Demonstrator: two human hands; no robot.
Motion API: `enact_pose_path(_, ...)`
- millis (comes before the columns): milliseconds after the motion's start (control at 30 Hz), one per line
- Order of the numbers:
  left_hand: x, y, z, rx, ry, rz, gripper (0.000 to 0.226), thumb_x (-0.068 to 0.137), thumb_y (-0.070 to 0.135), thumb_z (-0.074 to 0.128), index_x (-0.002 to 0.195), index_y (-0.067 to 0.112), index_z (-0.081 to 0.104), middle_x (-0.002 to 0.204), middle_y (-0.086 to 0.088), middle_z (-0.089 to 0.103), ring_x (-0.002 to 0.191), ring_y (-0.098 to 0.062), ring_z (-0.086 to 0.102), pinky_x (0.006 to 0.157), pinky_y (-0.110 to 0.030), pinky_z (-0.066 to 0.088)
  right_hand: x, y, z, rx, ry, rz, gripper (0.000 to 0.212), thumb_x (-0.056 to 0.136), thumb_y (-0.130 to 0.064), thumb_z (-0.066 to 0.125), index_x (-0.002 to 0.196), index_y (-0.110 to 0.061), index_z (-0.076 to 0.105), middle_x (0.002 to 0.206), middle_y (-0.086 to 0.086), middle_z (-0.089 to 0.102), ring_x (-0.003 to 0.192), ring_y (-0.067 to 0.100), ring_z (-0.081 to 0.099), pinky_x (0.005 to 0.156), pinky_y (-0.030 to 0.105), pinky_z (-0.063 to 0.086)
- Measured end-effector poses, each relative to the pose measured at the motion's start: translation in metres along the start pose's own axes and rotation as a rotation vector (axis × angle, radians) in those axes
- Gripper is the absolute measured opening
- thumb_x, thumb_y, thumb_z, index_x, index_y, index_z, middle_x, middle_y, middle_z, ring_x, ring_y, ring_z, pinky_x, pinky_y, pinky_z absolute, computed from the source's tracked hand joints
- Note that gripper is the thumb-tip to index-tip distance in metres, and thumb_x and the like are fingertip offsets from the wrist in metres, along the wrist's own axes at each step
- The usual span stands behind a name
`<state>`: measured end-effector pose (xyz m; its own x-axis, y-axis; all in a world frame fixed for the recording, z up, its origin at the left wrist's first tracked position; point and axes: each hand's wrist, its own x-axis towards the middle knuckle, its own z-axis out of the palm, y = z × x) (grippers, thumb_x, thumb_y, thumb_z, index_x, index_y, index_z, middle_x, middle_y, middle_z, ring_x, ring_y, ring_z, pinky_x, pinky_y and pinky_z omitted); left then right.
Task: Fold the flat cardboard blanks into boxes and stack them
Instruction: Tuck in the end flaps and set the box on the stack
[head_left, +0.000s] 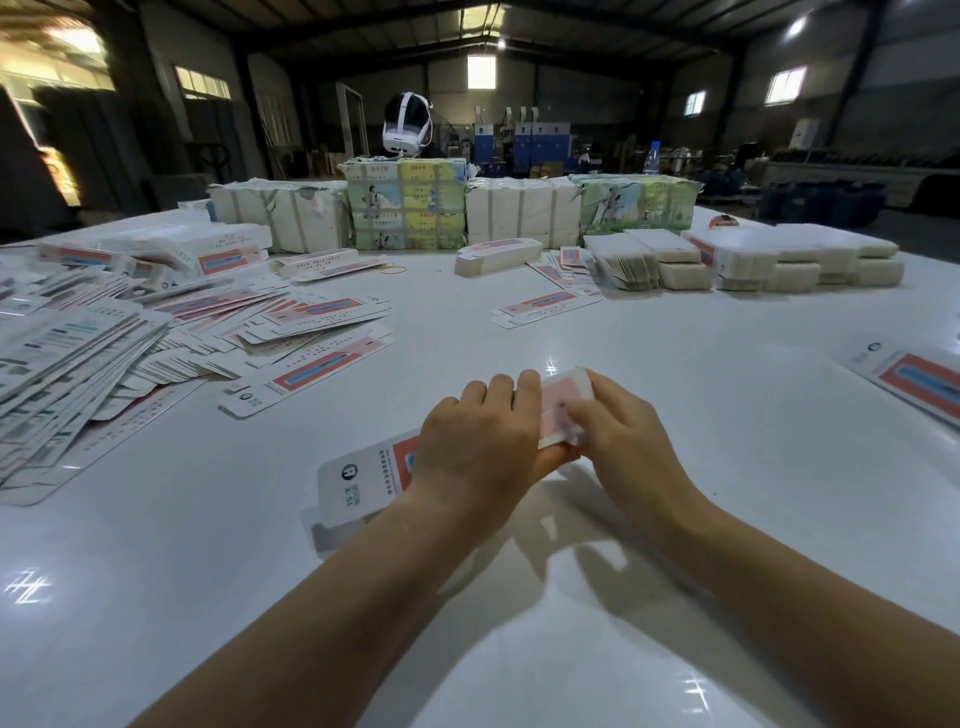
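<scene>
Nearest on the white table (519, 649): cardboard blank (363, 478), long axis running near-left to far-right, printed end free toward the camera. Left hand (478, 457) clamped over its middle, fingers curled across the top, thumb hidden beneath. Right hand (618, 436) at the far-right end, fingertips pinching and pressing the end flap, closer to the fold than the left. Beyond and left of the blank: loose heap of flat blanks (130, 338). Farther, beyond and right of it: stacked piles (779, 260), then wrapped bundles (405, 208).
</scene>
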<state>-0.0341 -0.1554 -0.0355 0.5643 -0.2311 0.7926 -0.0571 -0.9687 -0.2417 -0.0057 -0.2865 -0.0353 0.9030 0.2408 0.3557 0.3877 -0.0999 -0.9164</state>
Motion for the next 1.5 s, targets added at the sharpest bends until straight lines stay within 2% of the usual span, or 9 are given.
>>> enact_pose_path(233, 0.000, 0.003, -0.002, 0.024, -0.016, -0.014, 0.061, 0.086, 0.053, 0.032, 0.093, 0.007, 0.070, 0.062, -0.003, 0.058, 0.050, -0.021, 0.055, 0.040, -0.024, 0.035, -0.003, 0.002, -0.001, -0.268, -0.058, -0.063, 0.011, 0.091, -0.019, 0.047, 0.093, -0.009, 0.052, 0.079, 0.006, 0.059, 0.068, 0.019, 0.050, 0.064, 0.032, 0.042)
enact_pose_path(433, -0.002, 0.000, -0.002, 0.033, -0.101, 0.014, 0.052, 0.073, 0.051, 0.069, 0.095, 0.004, 0.069, 0.065, -0.005, 0.060, 0.052, -0.022, 0.057, 0.041, -0.025, 0.035, -0.003, 0.001, 0.001, -0.263, -0.126, 0.049, 0.040, 0.092, -0.024, 0.051, 0.129, -0.010, 0.045, 0.109, 0.001, 0.057, 0.091, 0.010, 0.049, 0.090, 0.038, 0.047)
enact_pose_path(533, 0.000, 0.001, -0.003, 0.031, -0.108, -0.017, 0.052, 0.073, 0.050, 0.068, 0.094, 0.003, 0.069, 0.065, -0.007, 0.061, 0.052, -0.024, 0.058, 0.040, -0.025, 0.037, -0.005, -0.001, 0.001, -0.149, -0.179, 0.106, 0.076, 0.092, -0.018, 0.053, 0.152, -0.027, 0.008, 0.118, -0.018, 0.047, 0.100, 0.000, 0.054, 0.083, 0.011, 0.041)
enact_pose_path(667, 0.002, 0.000, -0.006, 0.043, -0.135, -0.040, 0.055, 0.074, 0.050, 0.071, 0.099, 0.001, 0.068, 0.069, -0.010, 0.062, 0.055, -0.025, 0.060, 0.041, -0.027, 0.042, 0.000, 0.002, -0.003, 0.082, -0.232, 0.117, 0.091, 0.091, -0.001, 0.052, 0.150, -0.036, -0.007, 0.109, -0.022, 0.049, 0.082, -0.013, 0.062, 0.066, 0.004, 0.045)
enact_pose_path(833, 0.003, -0.002, -0.008, 0.037, -0.231, -0.024, 0.063, 0.078, 0.052, 0.067, 0.112, -0.001, 0.061, 0.082, -0.011, 0.063, 0.066, -0.025, 0.062, 0.047, -0.029, 0.043, 0.001, -0.001, -0.004, 0.135, -0.359, 0.121, 0.104, 0.081, -0.003, 0.061, 0.148, -0.041, -0.008, 0.145, -0.018, 0.018, 0.114, 0.001, 0.050, 0.078, 0.006, 0.046)
enact_pose_path(967, 0.002, -0.008, -0.009, 0.033, -0.270, -0.014, 0.061, 0.077, 0.053, 0.068, 0.106, 0.000, 0.065, 0.077, -0.011, 0.063, 0.061, -0.026, 0.061, 0.044, -0.029, 0.042, 0.003, -0.003, -0.003, 0.173, -0.468, 0.138, 0.112, 0.066, -0.013, 0.058, 0.144, -0.048, -0.014, 0.133, -0.028, 0.016, 0.110, -0.005, 0.047, 0.089, 0.017, 0.047)
enact_pose_path(1067, 0.002, -0.009, -0.006, -0.025, -0.238, 0.004, 0.062, 0.079, 0.056, 0.056, 0.099, -0.002, 0.067, 0.070, -0.012, 0.062, 0.055, -0.028, 0.059, 0.040, -0.029, 0.042, 0.004, 0.000, -0.004, 0.281, -0.474, 0.148, 0.109, 0.068, -0.010, 0.054, 0.145, -0.046, -0.014, 0.118, -0.038, 0.026, 0.100, -0.013, 0.056, 0.083, 0.016, 0.049)
enact_pose_path(1333, 0.000, -0.017, -0.003, -0.150, -0.276, -0.053, 0.075, 0.075, 0.067, 0.038, 0.117, 0.008, 0.058, 0.092, -0.010, 0.065, 0.073, -0.028, 0.062, 0.053, -0.034, 0.049, 0.011, -0.012, -0.015, 0.572, -0.236, 0.295, 0.053, 0.100, -0.037, 0.027, 0.150, -0.038, 0.010, 0.157, -0.010, 0.019, 0.142, 0.011, 0.025, 0.118, 0.048, 0.011)
enact_pose_path(1500, 0.000, -0.017, 0.002, -0.140, -0.287, -0.126, 0.070, 0.078, 0.067, 0.049, 0.120, 0.010, 0.055, 0.096, -0.008, 0.062, 0.079, -0.030, 0.059, 0.057, -0.034, 0.041, 0.005, -0.002, -0.008, 0.189, -0.123, 0.190, 0.020, 0.096, -0.018, 0.041, 0.092, -0.001, 0.051, 0.098, 0.015, 0.057, 0.095, 0.025, 0.050, 0.088, 0.039, 0.042)
